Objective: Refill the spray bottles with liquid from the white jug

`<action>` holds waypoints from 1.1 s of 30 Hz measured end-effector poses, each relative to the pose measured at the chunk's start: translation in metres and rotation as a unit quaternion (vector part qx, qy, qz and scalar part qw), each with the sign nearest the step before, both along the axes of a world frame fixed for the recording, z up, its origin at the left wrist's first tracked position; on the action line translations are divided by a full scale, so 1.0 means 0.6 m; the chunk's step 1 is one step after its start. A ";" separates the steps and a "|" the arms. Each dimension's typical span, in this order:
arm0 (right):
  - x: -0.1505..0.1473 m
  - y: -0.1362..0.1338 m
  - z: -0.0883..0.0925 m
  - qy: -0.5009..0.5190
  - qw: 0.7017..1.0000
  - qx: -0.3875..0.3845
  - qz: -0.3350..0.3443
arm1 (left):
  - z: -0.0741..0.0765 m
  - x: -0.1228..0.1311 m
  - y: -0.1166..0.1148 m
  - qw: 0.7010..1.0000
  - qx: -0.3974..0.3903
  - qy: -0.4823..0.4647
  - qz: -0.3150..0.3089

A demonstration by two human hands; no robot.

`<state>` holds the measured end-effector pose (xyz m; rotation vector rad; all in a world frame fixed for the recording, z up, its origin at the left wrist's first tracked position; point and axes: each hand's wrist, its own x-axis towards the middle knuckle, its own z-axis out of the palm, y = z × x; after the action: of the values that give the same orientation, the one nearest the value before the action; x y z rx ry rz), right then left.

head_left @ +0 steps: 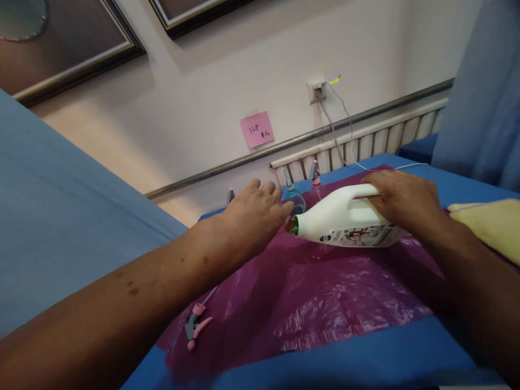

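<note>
- Our right hand (400, 197) is wrapped over the handle of the white detergent bottle (345, 222), with the fingers closed round it from above.
- Our left hand (254, 214) sits knuckles-up at that bottle's mouth, fingers side by side and bent downward. We cannot tell whether it pinches anything underneath.
- We see a blue table cover (365, 363) across the whole work surface.
- On it lies a purple plastic sheet (309, 298), wrinkled and shiny, under both our hands.
- At the right edge a yellow cloth (491, 225) rests on the table just beside our right forearm.
- The detergent bottle is tipped onto its side above the purple sheet. Its green spout points left toward our left hand and its printed label faces us.
- Just behind our left fingertips stands a small clear bottle (296, 201) with blue liquid in it, upright and close to the spout.
- Near the front left corner of the sheet lies a pink and grey spray trigger head (195, 325), well apart from both hands.
- On the wall behind we see a pink sticky note (257, 130) with handwriting too small for us to read.
</note>
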<state>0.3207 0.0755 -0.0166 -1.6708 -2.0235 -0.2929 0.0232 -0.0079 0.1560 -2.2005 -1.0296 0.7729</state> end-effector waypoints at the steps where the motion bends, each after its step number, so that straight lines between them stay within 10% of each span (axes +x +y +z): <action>1: 0.001 0.000 0.000 0.004 1.000 0.001 0.000 | 0.001 0.001 0.000 1.000 0.001 -0.001 -0.001; 23: 0.030 -0.001 -0.010 0.089 0.996 -0.005 -0.022 | -0.043 -0.080 -0.016 0.965 0.028 -0.233 0.118; 27: 0.041 0.002 -0.015 0.101 0.994 -0.008 -0.035 | -0.105 -0.105 -0.023 0.908 0.012 -0.398 0.132; 33: 0.060 -0.002 -0.029 0.139 0.988 -0.015 -0.068 | -0.213 -0.092 -0.031 0.741 -0.016 -0.647 0.179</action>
<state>0.3569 0.0742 -0.0341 -1.7636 -1.7221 -0.0693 -0.0321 -0.0266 0.0283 -2.4657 -2.0744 -0.8743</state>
